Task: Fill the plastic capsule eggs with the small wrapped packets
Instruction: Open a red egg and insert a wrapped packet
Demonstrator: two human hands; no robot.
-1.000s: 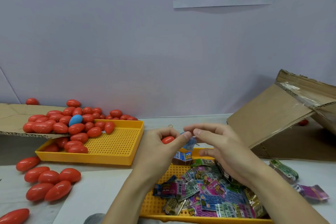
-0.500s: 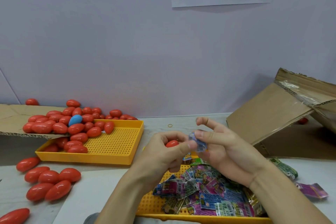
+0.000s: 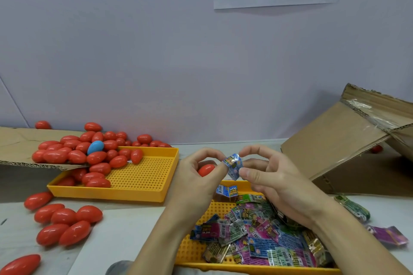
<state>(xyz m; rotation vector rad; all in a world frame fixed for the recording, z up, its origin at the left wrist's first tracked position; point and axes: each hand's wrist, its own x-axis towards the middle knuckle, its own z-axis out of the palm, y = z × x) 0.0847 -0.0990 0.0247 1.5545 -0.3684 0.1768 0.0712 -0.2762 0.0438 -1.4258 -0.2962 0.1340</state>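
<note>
My left hand (image 3: 196,183) curls round a red capsule egg (image 3: 206,169) held in its palm, and its thumb and forefinger also pinch the left edge of a small blue wrapped packet (image 3: 233,165). My right hand (image 3: 272,181) pinches the same packet from the right, folding it between the two hands. Both hands hover over the near yellow tray (image 3: 194,250), which is heaped with several coloured packets (image 3: 263,236).
A second yellow tray (image 3: 143,183) at the left holds several red eggs and one blue egg (image 3: 95,147), spilling off a cardboard flap (image 3: 15,147). Loose red eggs (image 3: 64,223) lie at the near left. A tipped cardboard box (image 3: 348,147) stands right, with stray packets (image 3: 388,234) beside it.
Both hands rose slightly above the tray. The packet has gone from the right fingertips alone to being pinched and folded between both hands, with the egg still in my left palm.
</note>
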